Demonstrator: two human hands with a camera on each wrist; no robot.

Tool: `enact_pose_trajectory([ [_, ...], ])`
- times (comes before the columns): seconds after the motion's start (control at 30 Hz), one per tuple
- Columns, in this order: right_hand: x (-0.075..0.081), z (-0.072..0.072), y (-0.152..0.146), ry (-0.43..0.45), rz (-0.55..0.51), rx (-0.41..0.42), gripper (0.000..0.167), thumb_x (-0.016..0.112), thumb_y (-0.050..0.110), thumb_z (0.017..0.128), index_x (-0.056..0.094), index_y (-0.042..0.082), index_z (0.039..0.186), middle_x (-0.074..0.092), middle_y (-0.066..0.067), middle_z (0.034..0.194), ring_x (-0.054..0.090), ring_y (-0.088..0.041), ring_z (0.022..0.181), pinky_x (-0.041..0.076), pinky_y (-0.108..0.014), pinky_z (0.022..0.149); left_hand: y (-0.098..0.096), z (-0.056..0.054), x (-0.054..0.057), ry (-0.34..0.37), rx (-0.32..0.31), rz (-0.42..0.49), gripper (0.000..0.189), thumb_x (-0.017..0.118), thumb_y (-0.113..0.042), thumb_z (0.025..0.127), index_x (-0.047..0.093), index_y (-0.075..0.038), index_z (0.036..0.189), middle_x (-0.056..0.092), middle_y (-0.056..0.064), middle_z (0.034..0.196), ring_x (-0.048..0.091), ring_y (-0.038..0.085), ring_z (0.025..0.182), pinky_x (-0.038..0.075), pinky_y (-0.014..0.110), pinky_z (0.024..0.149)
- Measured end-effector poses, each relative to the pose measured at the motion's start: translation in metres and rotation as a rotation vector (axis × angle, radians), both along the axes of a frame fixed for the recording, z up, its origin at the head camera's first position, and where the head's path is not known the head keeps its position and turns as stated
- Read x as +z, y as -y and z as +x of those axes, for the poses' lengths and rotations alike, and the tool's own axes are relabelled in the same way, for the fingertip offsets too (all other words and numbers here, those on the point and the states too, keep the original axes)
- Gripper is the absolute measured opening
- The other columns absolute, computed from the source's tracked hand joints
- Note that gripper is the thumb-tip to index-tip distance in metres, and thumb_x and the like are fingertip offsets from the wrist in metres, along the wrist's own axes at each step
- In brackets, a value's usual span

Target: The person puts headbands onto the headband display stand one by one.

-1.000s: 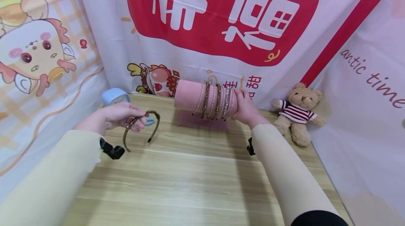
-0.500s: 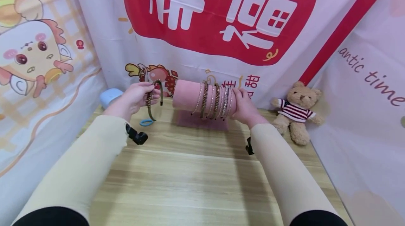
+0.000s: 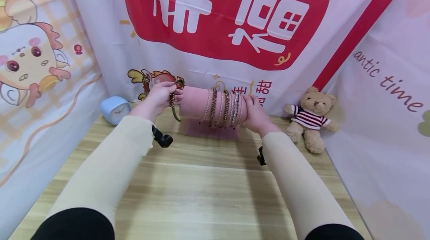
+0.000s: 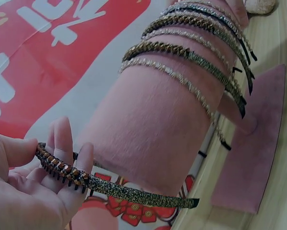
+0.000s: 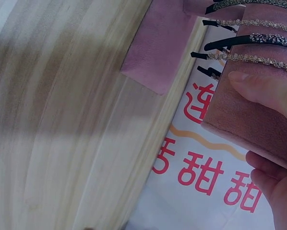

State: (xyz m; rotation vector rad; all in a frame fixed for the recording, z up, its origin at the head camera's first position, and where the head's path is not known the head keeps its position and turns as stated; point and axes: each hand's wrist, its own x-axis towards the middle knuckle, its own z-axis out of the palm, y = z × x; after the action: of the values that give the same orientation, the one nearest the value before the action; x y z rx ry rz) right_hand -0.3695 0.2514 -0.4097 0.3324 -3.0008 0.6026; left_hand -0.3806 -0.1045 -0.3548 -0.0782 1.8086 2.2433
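A pink velvet roll stand (image 3: 195, 102) lies sideways on its flat base (image 4: 251, 153), with several beaded headbands (image 3: 226, 107) around its middle and right part. My left hand (image 3: 159, 98) pinches a headband (image 4: 119, 189) with brown beads and a glittery band between thumb and fingers. That headband is at the left end of the roll, its free tip overlapping the roll's edge in the left wrist view. At the other end my right hand (image 3: 256, 115) grips the roll, thumb on the near side (image 5: 263, 88) and fingers partly hidden behind it.
A light blue clock (image 3: 115, 110) stands at the back left of the wooden table (image 3: 201, 187). A teddy bear (image 3: 312, 120) in a striped shirt sits at the back right. Printed cloth (image 3: 215, 19) hangs close behind the stand and along both sides.
My left hand has moved right and up with the headband, from over the left of the table to the roll's left end. My right hand keeps its grip on the roll.
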Motion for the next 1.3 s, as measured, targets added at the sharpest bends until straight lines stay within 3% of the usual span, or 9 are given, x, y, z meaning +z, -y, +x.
enact_pose_trajectory([
  [0.2,0.0,0.0,0.001,-0.011,0.016,0.001,0.122,0.091,0.008,0.062,0.017,0.02,0.158,0.015,-0.022,0.156,0.039,-0.041,0.132,0.037,-0.052,0.109,-0.02,-0.001,-0.003,0.011,0.019,-0.006,0.046,0.043,-0.012,0.106,0.034,-0.002,0.15,0.066,0.006,0.094,0.066,0.015,0.076,0.054,0.037,0.091],
  [0.43,0.0,-0.001,0.0,-0.002,0.013,0.001,0.123,0.091,0.009,0.061,0.016,0.02,0.158,0.015,-0.022,0.156,0.038,-0.043,0.132,0.037,-0.053,0.108,-0.051,0.003,-0.002,-0.078,0.104,-0.077,0.044,0.05,-0.007,0.103,0.042,0.004,0.145,0.065,0.024,0.113,0.07,0.019,0.076,0.056,0.038,0.086],
  [0.53,-0.002,-0.002,-0.001,-0.007,0.019,0.0,0.124,0.092,0.01,0.06,0.016,0.02,0.158,0.015,-0.022,0.155,0.039,-0.042,0.131,0.038,-0.052,0.107,-0.062,0.004,-0.002,-0.109,0.12,-0.136,0.046,0.055,-0.004,0.1,0.044,0.004,0.144,0.063,0.024,0.122,0.07,0.019,0.081,0.058,0.035,0.083],
  [0.73,-0.003,-0.003,-0.002,-0.015,0.033,0.004,0.125,0.092,0.012,0.06,0.016,0.02,0.158,0.015,-0.022,0.155,0.041,-0.043,0.129,0.04,-0.052,0.106,-0.075,0.004,-0.005,-0.142,0.091,-0.229,0.049,0.061,-0.001,0.095,0.049,0.002,0.142,0.06,0.02,0.128,0.066,0.026,0.099,0.057,0.035,0.085],
  [0.97,-0.003,-0.003,-0.002,-0.02,0.038,0.008,0.126,0.093,0.012,0.06,0.015,0.02,0.158,0.015,-0.022,0.155,0.041,-0.044,0.129,0.04,-0.053,0.106,-0.083,0.002,-0.003,-0.294,0.129,-0.627,0.045,0.066,-0.014,0.093,0.058,0.0,0.134,0.064,0.015,0.123,0.058,0.026,0.115,0.051,0.037,0.095],
  [1.3,-0.001,-0.001,-0.002,-0.004,0.014,0.003,0.126,0.092,0.011,0.06,0.015,0.021,0.158,0.014,-0.023,0.156,0.039,-0.044,0.131,0.037,-0.053,0.108,-0.091,0.001,-0.002,-0.396,0.135,-0.912,0.037,0.067,-0.029,0.093,0.067,-0.006,0.122,0.064,0.011,0.115,0.059,0.027,0.106,0.05,0.045,0.091],
])
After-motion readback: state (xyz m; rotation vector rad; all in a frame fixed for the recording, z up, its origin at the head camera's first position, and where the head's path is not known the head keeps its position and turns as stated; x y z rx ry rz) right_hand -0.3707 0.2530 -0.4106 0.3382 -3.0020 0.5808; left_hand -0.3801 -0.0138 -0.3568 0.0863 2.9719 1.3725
